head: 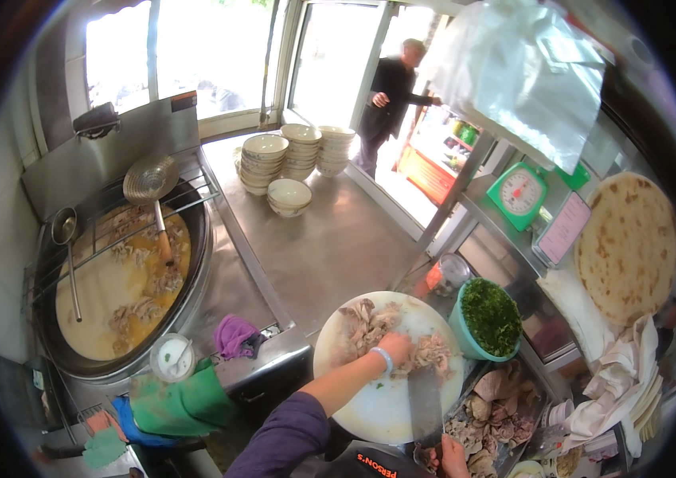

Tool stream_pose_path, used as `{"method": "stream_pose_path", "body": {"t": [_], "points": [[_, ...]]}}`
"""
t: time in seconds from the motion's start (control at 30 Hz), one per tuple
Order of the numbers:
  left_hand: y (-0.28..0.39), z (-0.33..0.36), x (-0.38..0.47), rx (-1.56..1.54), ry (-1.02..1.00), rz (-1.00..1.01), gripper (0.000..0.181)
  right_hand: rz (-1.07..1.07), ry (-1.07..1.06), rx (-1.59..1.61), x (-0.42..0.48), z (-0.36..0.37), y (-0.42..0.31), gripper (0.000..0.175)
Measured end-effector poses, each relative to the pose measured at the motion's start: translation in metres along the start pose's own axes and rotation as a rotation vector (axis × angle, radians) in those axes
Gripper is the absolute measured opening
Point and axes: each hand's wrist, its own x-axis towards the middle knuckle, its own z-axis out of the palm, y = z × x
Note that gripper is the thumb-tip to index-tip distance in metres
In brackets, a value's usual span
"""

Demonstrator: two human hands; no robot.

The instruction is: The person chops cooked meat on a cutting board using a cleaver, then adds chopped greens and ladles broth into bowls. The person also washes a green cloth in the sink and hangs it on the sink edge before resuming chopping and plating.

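Note:
My left hand (396, 348) is on the round white cutting board (347, 412), fingers bent down among pieces of cooked meat (368, 322). Its fingertips are hidden, so I cannot see whether they grip any meat. Chopped meat (433, 352) lies just to its right. A broad cleaver (426, 400) rests its blade over the board's near right part, the tip end by the chopped meat. At the bottom edge, my right hand (453, 457) is closed around the cleaver's handle end, partly cut off by the frame.
Right of the board stand a teal tub of chopped greens (487, 319) and a tray of meat pieces (496, 418). Bowl stacks (264, 161) occupy the steel counter (338, 239). Left is a large broth pot (203, 263) bearing a skimmer (151, 179) and ladle (66, 226). A person (395, 95) stands by the doorway.

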Motion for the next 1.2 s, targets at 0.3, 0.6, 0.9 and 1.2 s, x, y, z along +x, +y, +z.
{"method": "stream_pose_path", "body": {"t": [0.3, 0.6, 0.9, 1.2], "points": [[0.015, 0.002, -0.035, -0.06, 0.101, 0.004, 0.034, 0.149, -0.044, 0.156, -0.01, 0.003, -0.016, 0.051], [-0.002, -0.009, -0.051, -0.188, 0.083, 0.066, 0.037, 0.162, -0.021, 0.052, -0.02, 0.022, -0.022, 0.045], [-0.002, -0.05, -0.058, -0.415, 0.41, 0.091, 0.032, 0.171, 0.035, 0.136, -0.019, 0.023, -0.017, 0.043], [0.03, -0.059, -0.057, -0.718, 0.516, -0.062, 0.033, 0.146, -0.026, 0.272, -0.019, 0.013, -0.021, 0.036]]}}
